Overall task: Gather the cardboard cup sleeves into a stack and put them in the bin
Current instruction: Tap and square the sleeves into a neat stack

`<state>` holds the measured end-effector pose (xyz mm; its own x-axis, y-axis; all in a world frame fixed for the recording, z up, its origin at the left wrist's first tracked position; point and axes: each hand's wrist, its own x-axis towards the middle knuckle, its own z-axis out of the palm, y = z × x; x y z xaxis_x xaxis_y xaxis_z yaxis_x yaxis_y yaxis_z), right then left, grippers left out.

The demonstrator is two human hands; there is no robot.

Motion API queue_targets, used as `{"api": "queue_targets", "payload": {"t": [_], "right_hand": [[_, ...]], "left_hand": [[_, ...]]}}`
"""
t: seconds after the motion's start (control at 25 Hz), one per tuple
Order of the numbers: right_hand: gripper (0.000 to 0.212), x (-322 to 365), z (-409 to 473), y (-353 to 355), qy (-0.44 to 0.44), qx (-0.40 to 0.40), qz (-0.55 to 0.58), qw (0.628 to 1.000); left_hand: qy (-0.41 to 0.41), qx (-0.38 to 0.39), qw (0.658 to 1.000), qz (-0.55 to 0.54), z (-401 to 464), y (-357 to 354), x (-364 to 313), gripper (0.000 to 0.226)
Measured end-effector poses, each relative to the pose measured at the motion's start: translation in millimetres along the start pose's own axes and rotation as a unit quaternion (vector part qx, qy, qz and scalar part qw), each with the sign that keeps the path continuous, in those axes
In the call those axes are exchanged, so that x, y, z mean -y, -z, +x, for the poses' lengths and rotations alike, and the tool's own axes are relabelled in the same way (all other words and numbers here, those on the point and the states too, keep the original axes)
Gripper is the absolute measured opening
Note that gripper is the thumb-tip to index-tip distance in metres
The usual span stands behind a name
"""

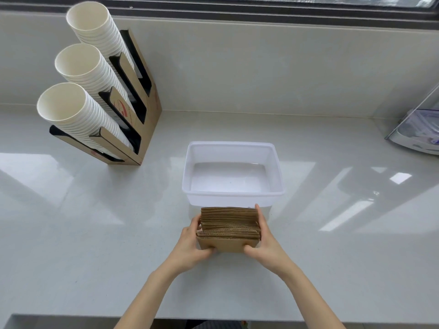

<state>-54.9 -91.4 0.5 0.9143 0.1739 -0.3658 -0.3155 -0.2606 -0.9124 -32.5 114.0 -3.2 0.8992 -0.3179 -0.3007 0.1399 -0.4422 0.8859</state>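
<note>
A stack of brown cardboard cup sleeves [229,227] stands on edge just in front of the near wall of the white translucent plastic bin [234,198]. My left hand [193,243] grips the stack's left end, thumb on the front sleeve. Gripping the right end is my right hand [263,238], fingers reaching along the side to the back. The sleeves are pressed together between both hands. Nothing lies inside the bin.
A cardboard cup dispenser [133,110] holding three slanted stacks of white paper cups [78,74] stands at the back left. A clear plastic container [420,129] sits at the far right edge. The pale glossy counter [95,222] ends near my body.
</note>
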Motion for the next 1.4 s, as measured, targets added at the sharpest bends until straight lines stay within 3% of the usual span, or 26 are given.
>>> {"api": "queue_targets", "payload": {"t": [0.16,0.4,0.64,0.8,1.12,1.4], "right_hand": [[0.104,-14.9,-1.4,-8.6,-0.011,-0.012,0.024,1.000],[0.108,-21.5,-0.6,-6.4,-0.007,-0.017,0.004,1.000],[0.100,-22.7,-7.0,5.0,0.002,-0.019,-0.022,1.000],[0.098,-24.7,-6.2,4.4,0.002,-0.012,-0.038,0.999],[0.092,-23.7,-5.5,11.8,-0.007,-0.020,-0.027,0.999],[0.097,-22.5,-8.1,11.3,-0.016,-0.013,-0.038,0.999]], "left_hand": [[0.013,-0.012,0.996,0.086,2.5,-11.2,3.7,0.097],[0.003,-0.004,0.996,0.092,4.1,-11.2,4.6,0.102],[-0.004,0.018,0.998,0.054,1.1,-5.7,14.8,0.085],[-0.033,0.005,0.995,0.097,2.1,-10.0,12.0,0.071],[-0.001,0.056,0.995,0.083,4.9,4.3,23.5,0.097],[-0.022,0.013,0.994,0.107,4.7,-0.3,24.7,0.076]]}}
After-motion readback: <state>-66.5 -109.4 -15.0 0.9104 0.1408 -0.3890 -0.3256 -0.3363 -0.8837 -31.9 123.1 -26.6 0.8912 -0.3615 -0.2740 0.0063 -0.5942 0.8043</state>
